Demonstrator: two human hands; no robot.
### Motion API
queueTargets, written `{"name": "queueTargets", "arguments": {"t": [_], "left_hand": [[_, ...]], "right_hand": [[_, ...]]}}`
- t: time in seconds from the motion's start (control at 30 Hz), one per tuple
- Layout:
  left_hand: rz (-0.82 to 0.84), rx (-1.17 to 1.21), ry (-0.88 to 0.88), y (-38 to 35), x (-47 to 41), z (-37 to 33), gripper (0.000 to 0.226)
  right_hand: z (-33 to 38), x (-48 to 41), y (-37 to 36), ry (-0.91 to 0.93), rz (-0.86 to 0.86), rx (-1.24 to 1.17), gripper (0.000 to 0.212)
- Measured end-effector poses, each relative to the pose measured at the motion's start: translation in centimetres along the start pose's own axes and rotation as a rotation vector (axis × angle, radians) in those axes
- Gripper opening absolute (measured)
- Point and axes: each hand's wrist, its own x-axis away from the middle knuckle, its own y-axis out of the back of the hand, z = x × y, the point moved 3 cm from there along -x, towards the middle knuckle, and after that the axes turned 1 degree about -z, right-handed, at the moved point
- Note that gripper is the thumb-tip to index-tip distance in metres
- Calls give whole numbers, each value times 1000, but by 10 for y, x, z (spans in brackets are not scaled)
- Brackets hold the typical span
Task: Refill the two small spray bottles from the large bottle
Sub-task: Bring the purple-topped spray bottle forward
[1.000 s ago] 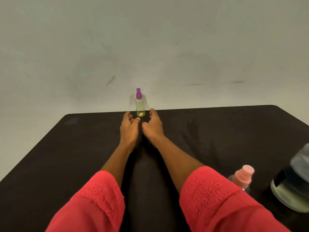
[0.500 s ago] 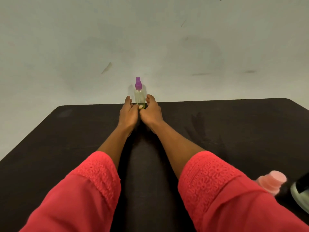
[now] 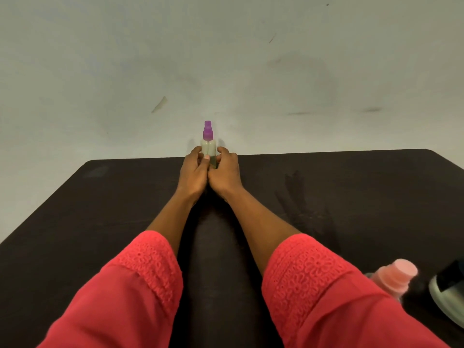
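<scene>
A small clear spray bottle with a purple cap [image 3: 208, 143] stands upright at the far edge of the black table [image 3: 351, 197], with a little yellowish liquid at its bottom. My left hand [image 3: 194, 172] and my right hand [image 3: 226, 170] lie side by side at its base, fingers curled round its lower body from both sides. A second small bottle with a pink cap [image 3: 399, 275] stands at the near right, partly behind my right sleeve. The large bottle [image 3: 449, 295] shows only as a pale rounded part with a dark label at the right edge.
A plain grey wall [image 3: 226, 59] rises directly behind the table's far edge. Both red sleeves fill the bottom of the view. The table's left and right halves are bare dark surface.
My hands slid forward from just short of the purple-capped bottle and closed round its base. The view shifted, so the large bottle moved mostly out of frame at the right.
</scene>
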Motion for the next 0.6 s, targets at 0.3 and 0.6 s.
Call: {"name": "queueTargets", "arguments": {"t": [0.3, 0.6], "left_hand": [[1, -78, -26, -2, 12, -6, 37], [38, -57, -57, -3, 39, -12, 31]], "right_hand": [[1, 13, 6, -9, -98, -14, 33], [-1, 45, 23, 5, -139, -39, 24]]}}
